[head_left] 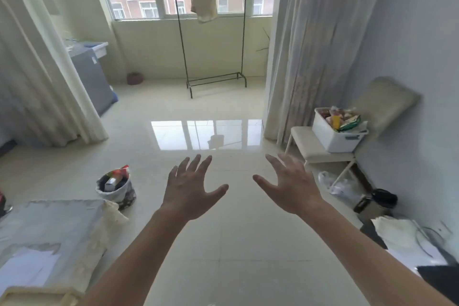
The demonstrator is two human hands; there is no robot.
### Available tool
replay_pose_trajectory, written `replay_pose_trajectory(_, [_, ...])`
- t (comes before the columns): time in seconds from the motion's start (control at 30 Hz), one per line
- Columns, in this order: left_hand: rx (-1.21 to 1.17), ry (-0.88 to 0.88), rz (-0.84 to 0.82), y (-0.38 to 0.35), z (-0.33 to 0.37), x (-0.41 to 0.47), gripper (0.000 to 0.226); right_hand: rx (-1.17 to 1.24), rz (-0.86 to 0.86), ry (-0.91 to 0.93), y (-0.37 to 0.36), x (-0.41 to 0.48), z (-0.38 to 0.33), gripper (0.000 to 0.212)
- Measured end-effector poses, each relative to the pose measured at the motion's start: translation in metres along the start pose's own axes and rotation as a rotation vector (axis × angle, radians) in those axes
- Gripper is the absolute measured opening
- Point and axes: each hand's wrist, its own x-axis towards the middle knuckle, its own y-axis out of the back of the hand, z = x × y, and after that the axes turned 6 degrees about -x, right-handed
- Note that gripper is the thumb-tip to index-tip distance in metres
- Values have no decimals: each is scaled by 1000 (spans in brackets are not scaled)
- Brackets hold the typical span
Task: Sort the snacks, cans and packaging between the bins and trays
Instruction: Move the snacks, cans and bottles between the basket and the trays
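Two hands, left hand (pixel 188 191) and right hand (pixel 289 185), are hovering over the floor (pixel 223 243), fingers spread, holding nothing. Snacks (pixel 341 118) are filling the white bin (pixel 332 136).

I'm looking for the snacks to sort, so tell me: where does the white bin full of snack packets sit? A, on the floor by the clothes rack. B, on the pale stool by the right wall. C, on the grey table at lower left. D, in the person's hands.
B: the white bin rests on the pale stool beside the right wall; both hands, left and right, are open and empty.
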Motion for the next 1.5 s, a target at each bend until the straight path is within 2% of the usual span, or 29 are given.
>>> replay_pose_trajectory(0.17, [-51,-126,-64,-28,32,76,90,-29,-4,-145,-5,31,53,83])
replay_pose_trajectory(0.43, [-113,-315,-118,-57,78,213,91,-21,39,-366,7,107,111,74])
replay_pose_trajectory(0.67, [-128,-465,-191,-91,122,293,89,46,82,-529,-1,154,146,91])
replay_pose_trajectory(0.87, [-105,-519,-291,-133,149,338,100,101,51,-626,-14,178,184,72])
replay_pose_trajectory(1.1, [-96,-530,-296,-173,199,406,91,143,57,-656,-25,224,258,71])
replay_pose_trajectory(1.5, [-42,-491,-293,-230,317,537,91,252,47,-613,-25,342,425,74])
